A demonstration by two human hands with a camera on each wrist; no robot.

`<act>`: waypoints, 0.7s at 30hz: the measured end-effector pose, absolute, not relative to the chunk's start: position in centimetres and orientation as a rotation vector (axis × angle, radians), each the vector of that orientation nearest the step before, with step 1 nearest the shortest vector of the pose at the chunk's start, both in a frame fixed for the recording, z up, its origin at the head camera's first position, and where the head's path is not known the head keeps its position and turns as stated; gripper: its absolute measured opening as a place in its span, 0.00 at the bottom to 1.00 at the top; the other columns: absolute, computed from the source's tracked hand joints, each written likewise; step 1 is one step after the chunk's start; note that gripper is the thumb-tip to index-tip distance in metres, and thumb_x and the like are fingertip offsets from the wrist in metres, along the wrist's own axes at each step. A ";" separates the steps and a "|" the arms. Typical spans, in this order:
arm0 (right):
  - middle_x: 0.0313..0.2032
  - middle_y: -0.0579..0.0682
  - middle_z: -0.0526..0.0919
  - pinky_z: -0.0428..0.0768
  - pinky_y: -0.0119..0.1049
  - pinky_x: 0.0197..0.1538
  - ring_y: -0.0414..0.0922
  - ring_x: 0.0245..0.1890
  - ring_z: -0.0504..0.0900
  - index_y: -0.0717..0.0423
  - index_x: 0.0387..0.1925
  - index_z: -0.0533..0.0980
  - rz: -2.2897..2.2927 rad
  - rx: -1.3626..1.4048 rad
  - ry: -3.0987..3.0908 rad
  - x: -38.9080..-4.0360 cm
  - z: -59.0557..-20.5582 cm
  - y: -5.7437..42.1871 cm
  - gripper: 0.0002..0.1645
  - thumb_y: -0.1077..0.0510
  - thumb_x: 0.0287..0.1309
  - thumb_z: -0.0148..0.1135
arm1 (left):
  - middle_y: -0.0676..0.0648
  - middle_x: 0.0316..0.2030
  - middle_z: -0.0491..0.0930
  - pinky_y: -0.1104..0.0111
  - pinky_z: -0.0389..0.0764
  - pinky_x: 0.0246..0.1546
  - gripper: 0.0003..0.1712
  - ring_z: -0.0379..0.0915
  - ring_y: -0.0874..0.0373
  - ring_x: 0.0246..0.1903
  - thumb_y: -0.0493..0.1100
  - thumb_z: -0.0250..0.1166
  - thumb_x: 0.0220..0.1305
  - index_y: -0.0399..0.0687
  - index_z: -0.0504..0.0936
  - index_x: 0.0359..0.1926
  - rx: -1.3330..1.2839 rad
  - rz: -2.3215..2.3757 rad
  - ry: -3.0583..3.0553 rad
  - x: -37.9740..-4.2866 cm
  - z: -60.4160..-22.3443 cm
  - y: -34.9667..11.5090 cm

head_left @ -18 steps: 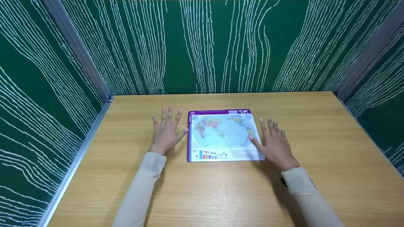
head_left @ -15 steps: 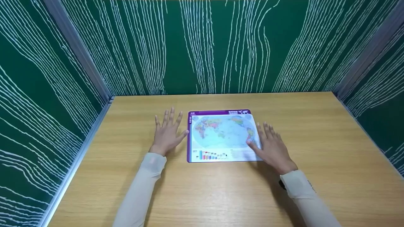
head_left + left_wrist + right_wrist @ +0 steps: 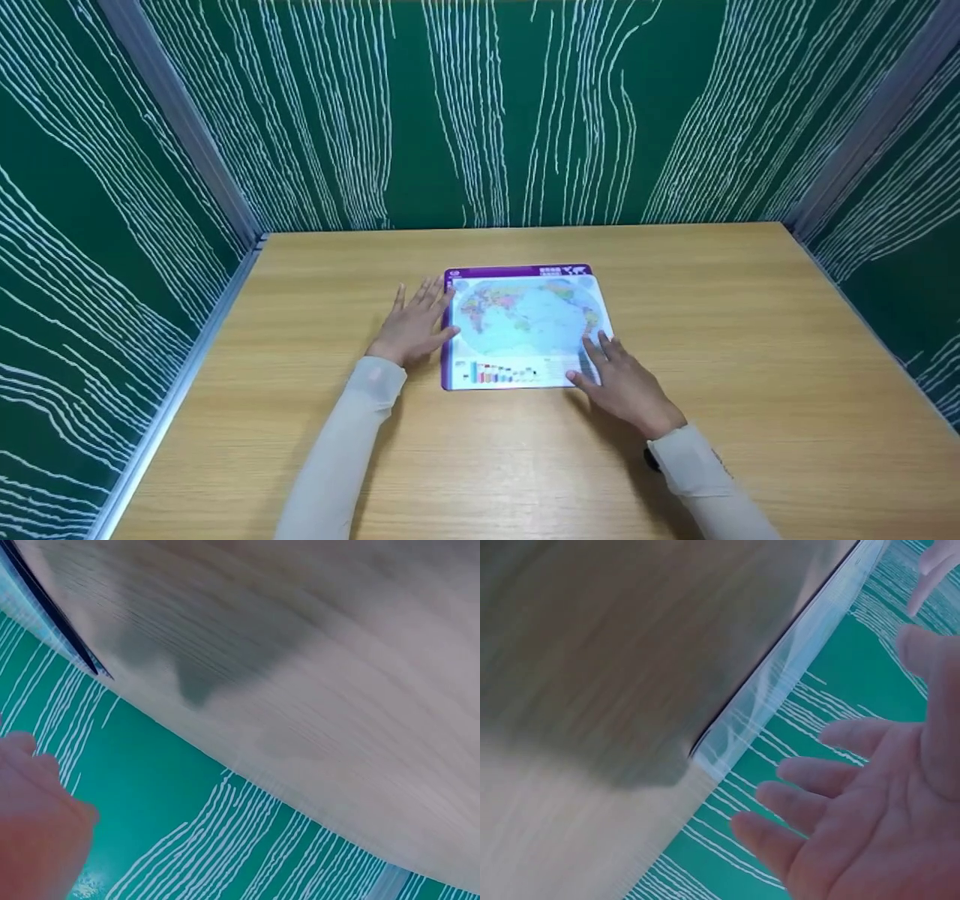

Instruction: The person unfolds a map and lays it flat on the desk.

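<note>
A flat purple-edged world map board (image 3: 525, 330) with a small bar chart lies on the wooden table. My left hand (image 3: 411, 328) hovers at its left edge, fingers spread and thumb tip over the border; contact cannot be made out. Over the lower right corner is my right hand (image 3: 624, 391), fingers extended and partly covering the map. In the right wrist view the palm of the right hand (image 3: 877, 802) faces the thin side of the board (image 3: 780, 671). Only part of the left hand (image 3: 41, 817) enters the left wrist view, near the board's edge (image 3: 56, 611).
The wooden table (image 3: 480, 465) extends around the board on every side. Green panels (image 3: 412, 112) with white wavy lines enclose it at the back and both sides, joined by grey corner posts (image 3: 184, 112).
Both hands have moved inward: the left went right and slightly nearer to me, the right went left and nearer to me along the board's edge. The board stays about where it was.
</note>
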State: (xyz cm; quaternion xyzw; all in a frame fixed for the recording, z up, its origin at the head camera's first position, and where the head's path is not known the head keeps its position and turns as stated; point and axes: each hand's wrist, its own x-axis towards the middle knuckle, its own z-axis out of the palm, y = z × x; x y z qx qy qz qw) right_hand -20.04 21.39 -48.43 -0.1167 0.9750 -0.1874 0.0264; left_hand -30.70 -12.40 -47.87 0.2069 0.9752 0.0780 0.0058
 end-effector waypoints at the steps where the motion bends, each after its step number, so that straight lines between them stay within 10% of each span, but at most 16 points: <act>1: 0.72 0.68 0.51 0.59 0.66 0.67 0.68 0.71 0.51 0.61 0.72 0.54 -0.569 -0.367 3.005 -19.9 -48.5 21.3 0.46 0.35 0.66 0.49 | 0.51 0.77 0.39 0.45 0.31 0.73 0.43 0.32 0.50 0.76 0.68 0.48 0.66 0.61 0.46 0.76 0.649 0.237 3.036 -30.8 -48.0 -12.3; 21: 0.71 0.69 0.55 0.67 0.69 0.58 0.76 0.66 0.53 0.51 0.71 0.60 -0.542 -0.388 2.907 -20.5 -49.1 20.4 0.42 0.36 0.62 0.55 | 0.57 0.77 0.39 0.48 0.36 0.74 0.41 0.33 0.57 0.76 0.69 0.44 0.67 0.67 0.44 0.76 0.659 0.158 2.805 -31.7 -49.3 -11.1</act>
